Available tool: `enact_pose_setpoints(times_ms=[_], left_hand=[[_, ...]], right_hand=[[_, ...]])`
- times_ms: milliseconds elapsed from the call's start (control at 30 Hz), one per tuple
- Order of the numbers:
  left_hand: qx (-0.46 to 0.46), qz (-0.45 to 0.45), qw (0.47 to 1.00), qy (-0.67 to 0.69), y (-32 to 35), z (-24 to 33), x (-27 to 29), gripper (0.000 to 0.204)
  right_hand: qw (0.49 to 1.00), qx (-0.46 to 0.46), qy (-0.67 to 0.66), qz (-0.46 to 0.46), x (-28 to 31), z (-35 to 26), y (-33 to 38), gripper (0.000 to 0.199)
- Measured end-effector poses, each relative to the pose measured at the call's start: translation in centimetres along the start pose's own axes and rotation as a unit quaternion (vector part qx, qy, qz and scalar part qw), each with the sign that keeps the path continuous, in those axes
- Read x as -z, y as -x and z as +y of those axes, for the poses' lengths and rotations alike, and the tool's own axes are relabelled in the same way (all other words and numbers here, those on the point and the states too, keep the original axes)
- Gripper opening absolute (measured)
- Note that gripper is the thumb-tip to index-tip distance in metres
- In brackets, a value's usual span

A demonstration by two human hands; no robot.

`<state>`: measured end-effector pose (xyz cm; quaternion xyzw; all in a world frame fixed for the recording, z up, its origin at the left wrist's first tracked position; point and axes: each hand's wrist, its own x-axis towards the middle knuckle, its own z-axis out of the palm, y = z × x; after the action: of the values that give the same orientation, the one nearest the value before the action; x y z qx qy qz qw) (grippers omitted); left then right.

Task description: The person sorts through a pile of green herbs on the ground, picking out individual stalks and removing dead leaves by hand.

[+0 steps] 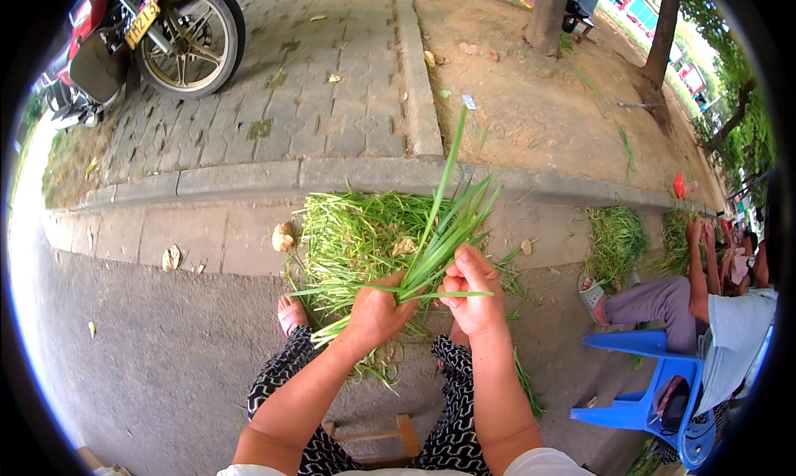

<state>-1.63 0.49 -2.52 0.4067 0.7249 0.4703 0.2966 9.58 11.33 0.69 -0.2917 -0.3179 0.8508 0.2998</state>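
Beyond bare forearms (pixel 300 400), a long green-bladed bundle (pixel 450 245), clamped in the left hand (pixel 378 312), is slanted forward-right beside the curled right hand (pixel 476 295), whose grip cannot be told.

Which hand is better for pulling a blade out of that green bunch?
Probably the right hand: its curled fingers sit right beside the green bunch and aren't wrapped around it. The left hand is wrapped around the bunch's lower part, so it seems better suited to holding.
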Motion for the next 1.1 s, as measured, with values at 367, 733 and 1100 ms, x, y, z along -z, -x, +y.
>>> enact_pose_setpoints(times_ms=[367, 733, 1100], left_hand=[[-0.102, 0.028, 0.974, -0.201, 0.1, 0.4, 0.9, 0.044], [-0.134, 0.052, 0.976, -0.163, -0.2, 0.4, 0.7, 0.041], [0.139, -0.194, 0.945, 0.225, 0.1, 1.2, 1.7, 0.039]], right_hand=[[0.998, -0.015, -0.034, -0.041, 0.2, 0.0, 0.2, 0.012], [0.998, 0.003, -0.035, -0.043, 0.6, 0.2, 0.0, 0.014], [1.0, 0.0, -0.024, 0.018, -1.0, -1.0, 0.6, 0.017]])
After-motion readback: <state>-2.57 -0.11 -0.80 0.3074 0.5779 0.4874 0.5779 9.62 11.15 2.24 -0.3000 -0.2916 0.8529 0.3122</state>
